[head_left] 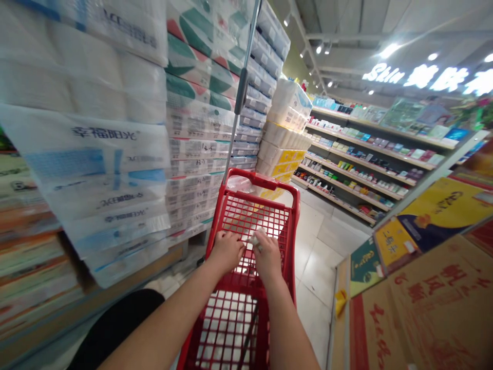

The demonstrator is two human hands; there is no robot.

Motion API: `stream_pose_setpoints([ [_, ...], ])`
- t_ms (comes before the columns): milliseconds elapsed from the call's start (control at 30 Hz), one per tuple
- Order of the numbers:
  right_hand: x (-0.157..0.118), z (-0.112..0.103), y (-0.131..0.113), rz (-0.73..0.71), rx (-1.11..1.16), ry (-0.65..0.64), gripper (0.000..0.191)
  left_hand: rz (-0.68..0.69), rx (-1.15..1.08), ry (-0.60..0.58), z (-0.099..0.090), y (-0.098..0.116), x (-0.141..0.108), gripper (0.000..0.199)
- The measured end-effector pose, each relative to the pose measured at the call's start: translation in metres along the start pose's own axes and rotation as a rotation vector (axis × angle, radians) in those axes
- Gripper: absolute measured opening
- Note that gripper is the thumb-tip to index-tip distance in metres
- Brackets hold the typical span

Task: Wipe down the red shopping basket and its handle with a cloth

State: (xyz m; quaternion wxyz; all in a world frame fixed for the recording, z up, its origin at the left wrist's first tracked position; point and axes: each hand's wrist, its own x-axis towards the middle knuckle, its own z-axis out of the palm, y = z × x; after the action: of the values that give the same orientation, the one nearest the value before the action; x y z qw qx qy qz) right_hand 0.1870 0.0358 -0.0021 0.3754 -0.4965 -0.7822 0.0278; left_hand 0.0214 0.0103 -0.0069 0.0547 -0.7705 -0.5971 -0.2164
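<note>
Red wire shopping cart [265,181] sits directly ahead of both grips, apparently held for steering. Left hand [227,251] curls closed over its mesh; right hand [268,255] half-closes on one crumpled white scrap [257,237], material unclear, against the same mesh. Wrapped toilet-roll bales [200,128] stand stacked left of the grips.

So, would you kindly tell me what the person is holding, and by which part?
The right hand grips a small white item, perhaps a tissue, under its fingers.
</note>
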Motion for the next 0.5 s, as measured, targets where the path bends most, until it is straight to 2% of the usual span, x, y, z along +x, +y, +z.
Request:
stream_pose_setpoints([
  [33, 0.000, 0.000, -0.001, 0.006, 0.002, 0.016, 0.040, 0.001, 0.000, -0.002, -0.001, 0.000, 0.000, 0.031],
  [167, 0.002, -0.006, 0.000, 0.195, -0.120, 0.162, 0.037, -0.006, 0.002, -0.001, -0.003, -0.001, -0.001, 0.032],
  [233, 0.001, -0.006, -0.003, 0.181, -0.110, 0.094, 0.037, -0.009, 0.007, 0.001, -0.002, -0.002, -0.001, 0.032],
  [300, 0.000, -0.004, -0.008, 0.090, -0.033, -0.031, 0.037, -0.013, 0.012, 0.001, -0.002, -0.002, -0.002, 0.029],
  [367, -0.002, -0.004, -0.012, 0.037, 0.009, -0.072, 0.037, -0.013, 0.015, -0.001, -0.001, -0.002, -0.003, 0.029],
  [500, -0.002, -0.009, -0.009, 0.183, -0.110, 0.098, 0.034, -0.011, 0.010, -0.009, -0.004, -0.001, -0.004, 0.031],
])
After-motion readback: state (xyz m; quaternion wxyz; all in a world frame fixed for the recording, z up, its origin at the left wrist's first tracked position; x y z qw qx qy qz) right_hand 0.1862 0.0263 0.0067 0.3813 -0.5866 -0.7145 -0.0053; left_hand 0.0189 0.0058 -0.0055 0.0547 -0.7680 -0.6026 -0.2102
